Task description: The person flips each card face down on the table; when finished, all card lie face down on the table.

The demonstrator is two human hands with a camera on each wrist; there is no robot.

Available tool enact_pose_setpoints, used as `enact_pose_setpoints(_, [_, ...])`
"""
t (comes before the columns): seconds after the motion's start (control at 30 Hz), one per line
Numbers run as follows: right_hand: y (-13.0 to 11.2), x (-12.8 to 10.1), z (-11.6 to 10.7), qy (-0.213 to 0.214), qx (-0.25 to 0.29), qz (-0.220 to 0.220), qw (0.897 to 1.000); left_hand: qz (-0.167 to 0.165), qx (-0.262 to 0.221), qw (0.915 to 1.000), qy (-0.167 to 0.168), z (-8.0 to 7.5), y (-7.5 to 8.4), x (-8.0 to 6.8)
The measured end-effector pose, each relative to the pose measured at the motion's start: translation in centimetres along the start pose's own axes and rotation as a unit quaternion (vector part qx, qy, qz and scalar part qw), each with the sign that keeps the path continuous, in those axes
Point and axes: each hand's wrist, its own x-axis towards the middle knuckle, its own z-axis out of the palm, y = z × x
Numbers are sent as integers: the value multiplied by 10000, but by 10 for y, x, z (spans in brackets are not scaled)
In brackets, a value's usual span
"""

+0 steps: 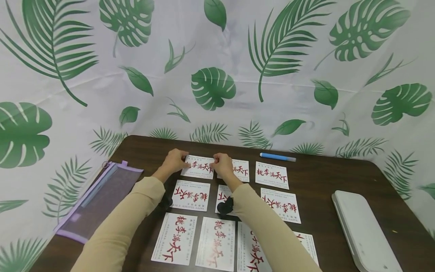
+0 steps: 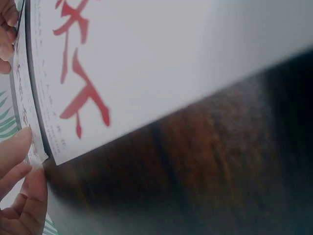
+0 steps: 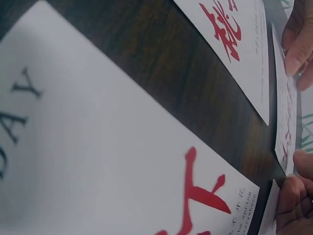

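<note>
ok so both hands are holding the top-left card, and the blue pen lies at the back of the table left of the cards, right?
Not quite. Both the left hand and right hand do hold the top-left card, but the blue pen lies at the back of the table on the right, above the top-right card. The head view shows it.

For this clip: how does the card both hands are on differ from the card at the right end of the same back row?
The held card is pinched at its left edge by the left hand and at its right edge by the right hand; the right-end card lies untouched. The held card sits at the row's left end, far from the blue pen; the right-end card lies just in front of it. Both are white with red characters, on the dark table.
</note>
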Motion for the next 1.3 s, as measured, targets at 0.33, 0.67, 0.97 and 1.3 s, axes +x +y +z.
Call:
enact_pose_setpoints(0.33, [-3, 3, -10, -198, -115, 108, 9997, -12, 211, 9998, -27, -4, 9, -2])
enact_pose_setpoints(0.67, [-4, 3, -13, -1, 237, 237, 9994, -16, 198, 9998, -76, -5, 13, -3])
enact_pose_setpoints(0.97, [-2, 2, -9, 255, 1392, 55, 9899, -34, -197, 9998, 57, -5, 9, -8])
enact_pose_setpoints(1.3, [2, 1, -14, 124, 2582, 210, 9658, -461, -2400, 9678, 594, -24, 10, -13])
